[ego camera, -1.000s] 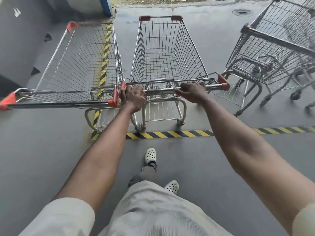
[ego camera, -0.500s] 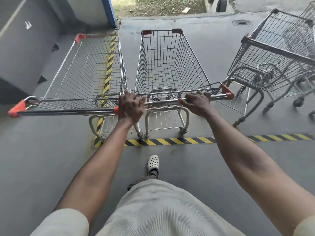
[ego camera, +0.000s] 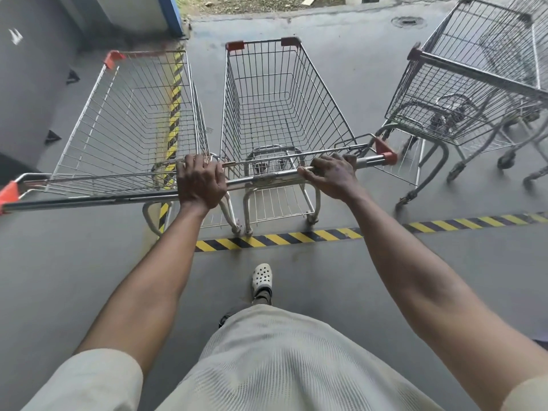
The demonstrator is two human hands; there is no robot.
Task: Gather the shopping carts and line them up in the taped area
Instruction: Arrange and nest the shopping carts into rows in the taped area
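Note:
A wire shopping cart (ego camera: 275,93) with red corner caps stands straight ahead, its rear wheels just past a yellow-black floor tape strip (ego camera: 278,238). My left hand (ego camera: 201,182) is shut around the left end of its chrome handle bar. My right hand (ego camera: 332,176) grips the same bar near its right red cap. A second cart (ego camera: 127,114) stands parallel at the left, almost touching; its handle end meets my left hand. It sits over another tape strip (ego camera: 175,108) that runs away from me.
A third cart (ego camera: 474,84) stands angled at the right, with more cart frames behind it. A grey wall (ego camera: 26,84) closes the left side. A floor drain (ego camera: 408,21) lies far ahead. My white clog (ego camera: 262,277) is behind the tape.
Both hands keep their hold on the handle bar. The view has lifted a little, and my rear foot has gone out of sight. The carts have barely shifted against the tape.

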